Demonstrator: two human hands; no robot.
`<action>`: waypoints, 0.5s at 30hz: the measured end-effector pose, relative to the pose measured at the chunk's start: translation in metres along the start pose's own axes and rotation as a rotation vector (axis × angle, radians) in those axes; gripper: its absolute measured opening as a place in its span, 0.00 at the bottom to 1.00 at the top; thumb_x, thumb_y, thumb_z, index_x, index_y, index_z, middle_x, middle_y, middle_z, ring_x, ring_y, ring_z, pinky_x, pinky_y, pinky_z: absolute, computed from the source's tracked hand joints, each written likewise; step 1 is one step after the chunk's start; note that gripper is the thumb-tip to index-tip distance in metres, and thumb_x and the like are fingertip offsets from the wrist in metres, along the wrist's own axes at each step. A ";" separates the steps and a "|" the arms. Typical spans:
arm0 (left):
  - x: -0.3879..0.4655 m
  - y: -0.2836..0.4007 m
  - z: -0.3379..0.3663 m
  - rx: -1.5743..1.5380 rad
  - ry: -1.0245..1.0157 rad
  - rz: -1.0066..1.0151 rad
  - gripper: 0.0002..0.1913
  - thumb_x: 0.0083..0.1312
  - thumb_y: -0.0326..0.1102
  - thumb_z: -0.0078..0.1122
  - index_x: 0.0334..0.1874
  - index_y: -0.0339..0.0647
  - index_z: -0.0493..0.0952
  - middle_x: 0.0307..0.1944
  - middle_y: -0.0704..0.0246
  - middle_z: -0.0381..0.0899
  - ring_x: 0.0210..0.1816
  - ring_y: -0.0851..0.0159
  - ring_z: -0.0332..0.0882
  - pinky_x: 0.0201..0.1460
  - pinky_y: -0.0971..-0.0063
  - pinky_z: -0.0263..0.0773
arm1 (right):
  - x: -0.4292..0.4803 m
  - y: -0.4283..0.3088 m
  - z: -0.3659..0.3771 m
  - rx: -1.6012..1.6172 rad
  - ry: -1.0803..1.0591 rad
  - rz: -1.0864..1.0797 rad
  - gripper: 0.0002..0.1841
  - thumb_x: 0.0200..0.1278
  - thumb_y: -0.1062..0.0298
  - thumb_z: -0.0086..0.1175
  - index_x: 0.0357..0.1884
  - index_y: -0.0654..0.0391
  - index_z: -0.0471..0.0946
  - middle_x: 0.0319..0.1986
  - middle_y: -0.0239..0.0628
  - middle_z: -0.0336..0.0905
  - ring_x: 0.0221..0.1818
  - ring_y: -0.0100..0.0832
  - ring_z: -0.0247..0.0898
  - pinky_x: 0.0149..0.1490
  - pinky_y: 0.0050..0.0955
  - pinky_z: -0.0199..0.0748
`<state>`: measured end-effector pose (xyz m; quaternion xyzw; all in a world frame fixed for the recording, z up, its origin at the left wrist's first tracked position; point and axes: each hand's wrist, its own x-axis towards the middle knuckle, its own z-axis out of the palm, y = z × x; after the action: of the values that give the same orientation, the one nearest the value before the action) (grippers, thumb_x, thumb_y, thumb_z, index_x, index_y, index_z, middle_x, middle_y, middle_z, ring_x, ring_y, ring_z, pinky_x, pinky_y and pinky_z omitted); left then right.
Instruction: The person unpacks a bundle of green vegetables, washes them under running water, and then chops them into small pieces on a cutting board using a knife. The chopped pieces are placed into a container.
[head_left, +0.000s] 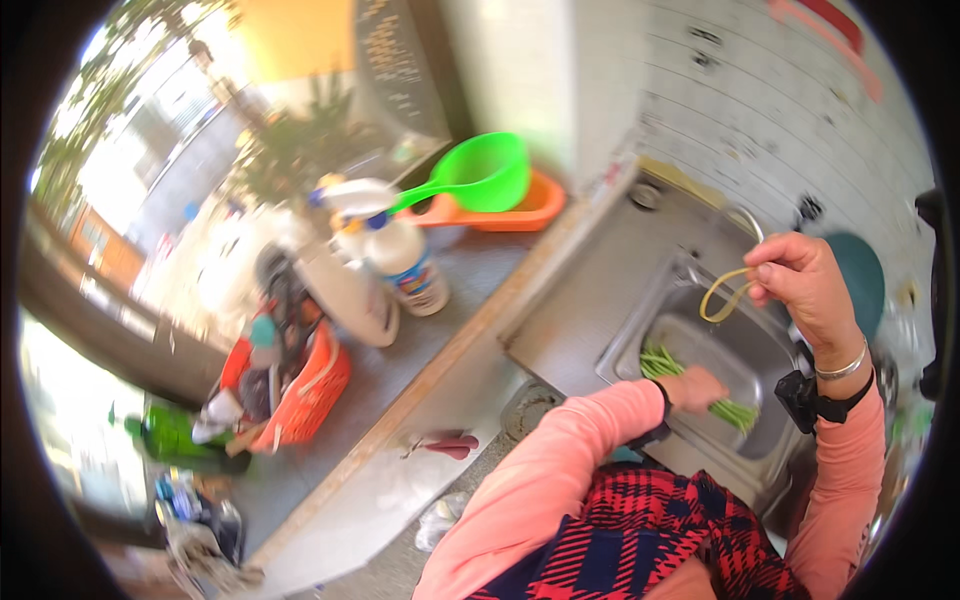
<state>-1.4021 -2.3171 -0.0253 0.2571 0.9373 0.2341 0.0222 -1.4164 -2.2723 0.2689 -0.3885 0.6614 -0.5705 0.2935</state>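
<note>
My left hand (697, 388) is down in the stainless steel sink basin (769, 382), closed on a bunch of long green vegetable stalks (660, 363) that stick out on both sides of it. Higher up, at the basin's far right side, my right hand (795, 277) pinches a thin yellow band (714, 319) between thumb and fingers. The band hangs in a loop over the basin, apart from the stalks. Part of the faucet shows behind my right hand.
Left of the sink, a ledge (300, 480) holds a green plastic ladle (491, 176), an orange one (551, 206), spray bottles (412, 274) and a red-orange basket (307, 397) of utensils. A green bottle (176, 435) lies beyond. A teal round item (859, 277) stands behind my right hand.
</note>
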 end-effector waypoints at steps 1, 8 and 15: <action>0.000 -0.002 0.000 0.016 0.014 0.010 0.14 0.44 0.33 0.60 0.34 0.41 0.73 0.29 0.60 0.78 0.35 0.50 0.78 0.35 0.56 0.72 | 0.020 -0.010 0.021 -0.020 -0.095 -0.061 0.08 0.56 0.76 0.53 0.38 0.65 0.78 0.26 0.33 0.77 0.28 0.22 0.74 0.36 0.21 0.74; -0.007 -0.003 0.012 -0.023 0.203 -0.013 0.13 0.42 0.34 0.60 0.32 0.42 0.75 0.28 0.61 0.78 0.35 0.51 0.78 0.34 0.57 0.71 | 0.088 -0.027 0.177 -0.033 -0.584 -0.076 0.07 0.57 0.77 0.52 0.37 0.65 0.78 0.28 0.33 0.78 0.31 0.20 0.74 0.38 0.19 0.73; -0.024 0.003 0.000 -0.089 0.222 -0.026 0.10 0.42 0.36 0.60 0.29 0.47 0.78 0.25 0.65 0.80 0.33 0.52 0.79 0.32 0.57 0.71 | 0.072 0.015 0.326 -0.123 -0.973 -0.211 0.09 0.52 0.81 0.51 0.36 0.64 0.78 0.29 0.36 0.77 0.32 0.27 0.75 0.40 0.22 0.73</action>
<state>-1.3800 -2.3268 -0.0263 0.2165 0.9259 0.3023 -0.0671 -1.1854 -2.5040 0.2007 -0.6910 0.4373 -0.3096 0.4852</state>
